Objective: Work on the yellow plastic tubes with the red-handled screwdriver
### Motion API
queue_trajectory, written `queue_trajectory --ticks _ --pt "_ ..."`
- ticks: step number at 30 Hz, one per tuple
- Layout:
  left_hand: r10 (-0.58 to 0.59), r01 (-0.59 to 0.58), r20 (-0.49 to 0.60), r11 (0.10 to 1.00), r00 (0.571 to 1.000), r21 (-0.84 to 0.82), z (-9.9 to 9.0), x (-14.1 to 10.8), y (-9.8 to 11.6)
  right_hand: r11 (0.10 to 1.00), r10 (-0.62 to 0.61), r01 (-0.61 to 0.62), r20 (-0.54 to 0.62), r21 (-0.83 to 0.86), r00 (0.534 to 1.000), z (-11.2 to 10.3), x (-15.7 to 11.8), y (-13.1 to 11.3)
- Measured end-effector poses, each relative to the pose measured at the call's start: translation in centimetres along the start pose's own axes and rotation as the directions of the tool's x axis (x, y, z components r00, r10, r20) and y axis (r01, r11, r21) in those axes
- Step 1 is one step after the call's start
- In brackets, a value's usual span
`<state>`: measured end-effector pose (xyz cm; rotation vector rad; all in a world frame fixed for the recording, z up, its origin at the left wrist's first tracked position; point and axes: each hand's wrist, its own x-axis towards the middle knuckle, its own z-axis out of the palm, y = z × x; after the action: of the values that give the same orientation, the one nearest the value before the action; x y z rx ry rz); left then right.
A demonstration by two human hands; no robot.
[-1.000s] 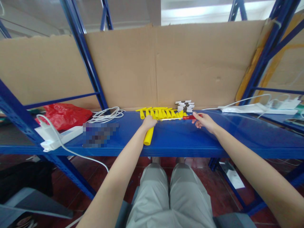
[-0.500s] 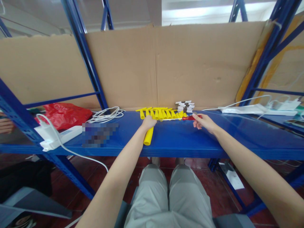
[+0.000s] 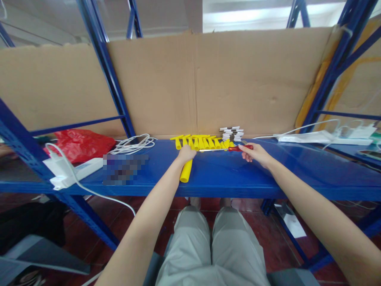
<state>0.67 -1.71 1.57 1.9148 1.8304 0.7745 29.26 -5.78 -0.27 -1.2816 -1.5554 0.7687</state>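
Note:
My left hand (image 3: 187, 152) is closed round a yellow tubular piece (image 3: 186, 171), whose open end points toward me over the blue shelf. In my right hand (image 3: 251, 153) is a screwdriver (image 3: 235, 149) with a red handle, gripped between thumb and fingers. Its thin metal shaft lies level and runs left to my left hand; the tip is hidden there. Just behind, a row of several yellow T-shaped pieces (image 3: 205, 142) stretches along the cardboard. Beside the row's right end sits a stack of small white and dark pieces (image 3: 233, 134).
On the left are a red plastic bag (image 3: 81, 143), a coiled white cable (image 3: 133, 143) and a white power strip (image 3: 86, 169). Another power strip (image 3: 351, 140) lies at the right. A cardboard panel (image 3: 238, 79) closes the back, between blue uprights (image 3: 113, 75).
My right fingers have shifted slightly left along the red handle. My left hand and the yellow tubular piece stay put. At the far left, another person's hand has drawn mostly out of view.

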Motion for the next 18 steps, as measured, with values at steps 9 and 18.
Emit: queue_trajectory --ticks 9,18 --pt "-0.004 0.004 0.003 1.0 1.0 0.016 -0.1 -0.16 0.12 0.987 -0.051 0.051 -0.007 0.153 0.999 0.22 -0.05 0.46" --pt "0.004 -0.004 0.008 1.0 1.0 0.022 -0.12 -0.36 0.29 0.998 -0.057 0.058 -0.054 0.024 0.997 0.22 -0.04 -0.09"
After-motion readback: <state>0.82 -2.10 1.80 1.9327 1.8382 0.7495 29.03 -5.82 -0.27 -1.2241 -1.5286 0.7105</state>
